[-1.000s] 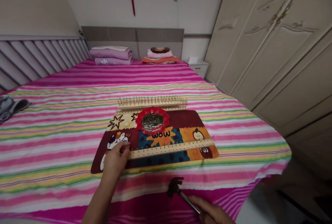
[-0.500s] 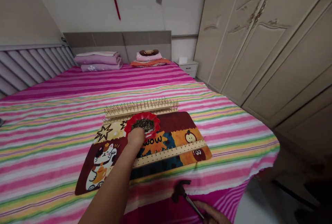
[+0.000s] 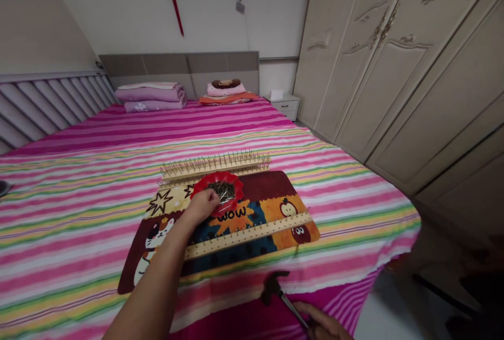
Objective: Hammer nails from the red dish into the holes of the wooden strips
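My left hand (image 3: 203,203) is closed over the left rim of a red scalloped bowl (image 3: 240,187). Nails (image 3: 225,192) fill the bowl, and whatever the fingers pinch is hidden. At the lower edge, my right hand (image 3: 325,324) grips a claw hammer (image 3: 290,308) by its handle, its dark head over the bed's near side. Between the bowl and the hammer lies a pale wooden strip (image 3: 248,235) with holes and a row of nails; my left forearm covers its left end. Behind the bowl are stacked strips (image 3: 216,167) bristling with upright nails.
A patterned mat (image 3: 268,185) with cartoon prints lies under the bowl and near strip, on a striped bedspread (image 3: 79,214). Folded bedding (image 3: 151,96) sits by the headboard (image 3: 165,64). A wardrobe (image 3: 378,67) stands along the right side.
My left hand has drawn back slightly leftward from the middle of the nails to the bowl's left rim. My right hand and the hammer have barely moved.
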Demonstrator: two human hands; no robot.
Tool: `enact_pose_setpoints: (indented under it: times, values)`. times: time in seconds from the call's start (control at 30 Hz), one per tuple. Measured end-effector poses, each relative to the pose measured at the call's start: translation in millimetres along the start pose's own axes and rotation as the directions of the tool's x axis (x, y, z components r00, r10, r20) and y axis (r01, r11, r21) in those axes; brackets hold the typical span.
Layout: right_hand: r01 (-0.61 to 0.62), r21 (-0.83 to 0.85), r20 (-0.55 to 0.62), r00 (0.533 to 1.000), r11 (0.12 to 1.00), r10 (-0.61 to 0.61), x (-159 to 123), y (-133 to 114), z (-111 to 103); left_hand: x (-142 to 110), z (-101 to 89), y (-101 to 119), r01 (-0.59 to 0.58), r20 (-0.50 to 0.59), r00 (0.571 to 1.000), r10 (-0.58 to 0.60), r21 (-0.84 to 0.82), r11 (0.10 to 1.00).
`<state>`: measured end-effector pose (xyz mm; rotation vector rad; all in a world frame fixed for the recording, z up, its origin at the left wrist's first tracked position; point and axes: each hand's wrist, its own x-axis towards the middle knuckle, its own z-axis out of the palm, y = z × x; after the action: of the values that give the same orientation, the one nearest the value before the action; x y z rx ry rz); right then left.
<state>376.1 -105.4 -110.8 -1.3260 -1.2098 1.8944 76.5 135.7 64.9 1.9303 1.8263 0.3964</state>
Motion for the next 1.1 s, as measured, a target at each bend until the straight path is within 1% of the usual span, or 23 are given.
enact_pose_setpoints:
  times: [0.03, 0.07, 0.1, 0.13, 0.17, 0.23, 0.3, 0.33, 0.4, 0.47, 0.53, 0.63, 0.77, 0.83, 0.97, 1.1]
  values:
    - [-0.01, -0.005, -0.006, 1.0, 1.0, 0.01, -0.2, -2.0, 0.8, -5.9, -4.6, -3.3, 0.004, -0.005, 1.0, -0.004, -0.134, 0.991]
    - [-0.023, -0.009, -0.007, 1.0, 1.0, 0.023, -1.0, -4.7, 2.0, -13.4, -9.5, -6.7, 0.012, -0.009, 1.0, -0.015, -0.297, 0.955]
    - [-0.041, -0.008, -0.007, 0.999, 0.999, 0.041, -2.4, -7.8, 3.6, -22.3, -14.9, -10.3, 0.023, -0.013, 0.999, -0.033, -0.466, 0.885]
    - [-0.062, 0.001, -0.018, 0.998, 0.998, 0.062, -4.4, -11.3, 5.6, -32.4, -20.6, -14.1, 0.036, -0.016, 0.998, -0.058, -0.614, 0.788]
    - [-0.084, 0.017, -0.037, 0.996, 0.996, 0.084, -6.8, -15.0, 7.9, -43.3, -26.4, -18.1, 0.048, -0.017, 0.996, -0.088, -0.722, 0.69]
    - [-0.125, 0.062, -0.091, 0.987, 0.99, 0.131, -11.8, -22.1, 12.8, -66.0, -37.8, -26.7, 0.075, -0.008, 0.989, -0.147, -0.832, 0.55]
    - [-0.153, 0.093, -0.131, 0.978, 0.984, 0.165, -15.8, -27.4, 16.8, -87.4, -46.4, -36.4, 0.112, 0.021, 0.979, -0.204, -0.887, 0.447]
    - [-0.167, 0.096, -0.138, 0.974, 0.981, 0.179, -17.0, -29.1, 18.3, -96.9, -48.9, -41.7, 0.127, 0.034, 0.973, -0.229, -0.904, 0.408]
    - [-0.2, 0.091, -0.14, 0.967, 0.976, 0.212, -18.1, -30.4, 20.0, -112.6, -48.9, -53.1, 0.152, 0.046, 0.957, -0.287, -0.921, 0.358]
    - [-0.216, 0.082, -0.149, 0.963, 0.973, 0.226, -18.5, -30.1, 20.6, -123.3, -42.8, -64.9, 0.169, 0.041, 0.933, -0.356, -0.927, 0.336]
    - [-0.2, 0.068, -0.145, 0.967, 0.977, 0.208, -19.0, -29.3, 20.8, -129.3, -32.4, -75.7, 0.18, 0.03, 0.906, -0.423, -0.929, 0.322]
    - [-0.174, 0.049, -0.149, 0.972, 0.984, 0.18, -20.2, -28.9, 21.2, -131.7, -15.9, -86.9, 0.166, -0.004, 0.88, -0.475, -0.934, 0.316]
    - [-0.205, 0.054, -0.164, 0.963, 0.977, 0.212, -20.3, -29.7, 22.1, -129.2, -4.1, -90.9, 0.167, -0.027, 0.866, -0.5, -0.926, 0.338]
    - [-0.206, 0.062, -0.168, 0.962, 0.977, 0.214, -20.1, -29.7, 22.7, -128.1, -3.1, -90.6, 0.181, -0.027, 0.861, -0.509, -0.918, 0.354]
    - [-0.157, 0.063, -0.21, 0.963, 0.986, 0.167, -21.2, -29.3, 24.6, -128.8, -3.8, -89.7, 0.203, -0.01, 0.87, -0.493, -0.904, 0.376]
    - [-0.131, 0.065, -0.204, 0.969, 0.989, 0.142, -23.3, -32.7, 26.4, -131.5, -2.4, -88.8, 0.222, 0.01, 0.872, -0.49, -0.9, 0.376]
